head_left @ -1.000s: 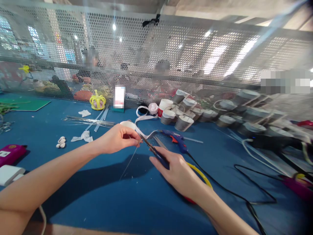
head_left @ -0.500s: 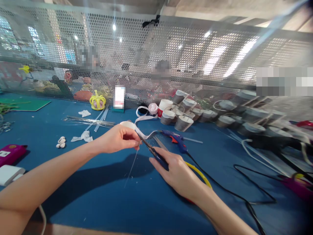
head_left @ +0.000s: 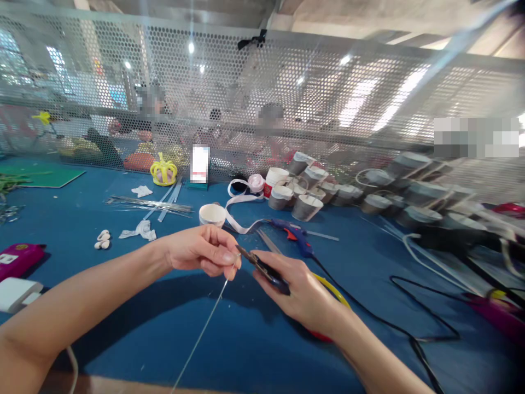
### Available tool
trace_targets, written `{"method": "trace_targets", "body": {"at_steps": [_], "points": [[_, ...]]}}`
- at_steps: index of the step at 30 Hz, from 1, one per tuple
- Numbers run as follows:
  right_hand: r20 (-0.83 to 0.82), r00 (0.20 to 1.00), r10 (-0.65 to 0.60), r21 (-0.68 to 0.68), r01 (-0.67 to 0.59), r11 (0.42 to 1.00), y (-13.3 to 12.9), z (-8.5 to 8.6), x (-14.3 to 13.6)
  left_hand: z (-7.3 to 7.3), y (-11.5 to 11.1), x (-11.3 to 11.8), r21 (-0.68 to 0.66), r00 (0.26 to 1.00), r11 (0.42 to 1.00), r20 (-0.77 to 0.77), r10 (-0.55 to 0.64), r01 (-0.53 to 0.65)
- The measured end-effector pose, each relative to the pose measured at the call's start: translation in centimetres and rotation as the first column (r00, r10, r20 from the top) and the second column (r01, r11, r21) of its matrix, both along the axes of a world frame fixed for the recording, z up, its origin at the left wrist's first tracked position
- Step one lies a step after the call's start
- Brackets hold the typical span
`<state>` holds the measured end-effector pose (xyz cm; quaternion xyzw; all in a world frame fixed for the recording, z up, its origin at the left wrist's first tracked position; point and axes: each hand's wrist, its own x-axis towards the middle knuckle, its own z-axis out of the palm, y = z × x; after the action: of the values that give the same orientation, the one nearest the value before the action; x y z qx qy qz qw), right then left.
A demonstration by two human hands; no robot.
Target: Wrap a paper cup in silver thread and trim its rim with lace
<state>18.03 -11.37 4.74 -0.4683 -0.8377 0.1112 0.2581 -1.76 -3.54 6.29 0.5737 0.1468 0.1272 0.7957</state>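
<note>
My left hand (head_left: 209, 251) pinches a thin wire (head_left: 200, 335) between thumb and fingers, and the wire hangs down toward the table's front edge. My right hand (head_left: 291, 282) is closed around dark-handled pliers (head_left: 268, 273), whose jaws are at the wire's upper end beside my left fingertips. Whether the jaws grip the wire is too small to tell. Just behind my left hand stands a white cup (head_left: 212, 214). A white ribbon (head_left: 241, 224) curls to the right of the cup.
A blue glue gun (head_left: 299, 236) lies beyond my right hand, its black cord running right. Grey and white cups (head_left: 307, 207) stand at the back. Loose wires (head_left: 151, 203), a yellow crown-like piece (head_left: 163, 171) and a magenta device (head_left: 20, 257) are on the left.
My left hand has moved slightly down and nearer, uncovering the white cup. The pliers have also come down a little, and more of the wire now shows, reaching closer to the front edge.
</note>
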Motion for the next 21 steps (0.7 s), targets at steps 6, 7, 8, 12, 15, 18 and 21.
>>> {"method": "trace_targets", "body": {"at_steps": [6,7,8,12,15,18,21], "points": [[-0.145,0.975,-0.169,-0.109,0.154,0.982,0.5,0.3,-0.1,0.9,0.3,-0.4,0.62,0.929,0.707,0.106,0.354,-0.34],[-0.167,0.966,-0.199,-0.153,0.174,0.973,0.5,0.3,-0.1,0.9,0.2,-0.4,0.728,0.901,0.57,0.154,0.406,-0.381],[-0.184,0.957,-0.224,-0.198,0.187,0.962,0.5,0.3,-0.1,0.8,0.2,-0.4,0.807,0.875,0.432,0.202,0.441,-0.404],[-0.197,0.955,-0.223,-0.288,0.161,0.944,0.3,0.3,-0.4,-0.3,-0.3,0.3,0.883,0.79,0.011,0.415,0.451,-0.469],[-0.188,0.961,-0.205,-0.257,0.154,0.954,0.0,0.2,-0.9,-0.9,-0.7,0.9,0.83,0.725,0.004,0.485,0.489,-0.558],[-0.175,0.963,-0.206,-0.124,0.186,0.975,0.1,-0.2,-1.0,-1.1,-1.0,1.6,0.611,0.722,0.458,0.292,0.627,-0.645],[-0.142,0.966,-0.216,0.064,0.226,0.972,0.6,-1.0,-0.6,-1.1,-1.3,2.2,0.079,0.807,0.803,0.038,0.59,-0.591]]}}
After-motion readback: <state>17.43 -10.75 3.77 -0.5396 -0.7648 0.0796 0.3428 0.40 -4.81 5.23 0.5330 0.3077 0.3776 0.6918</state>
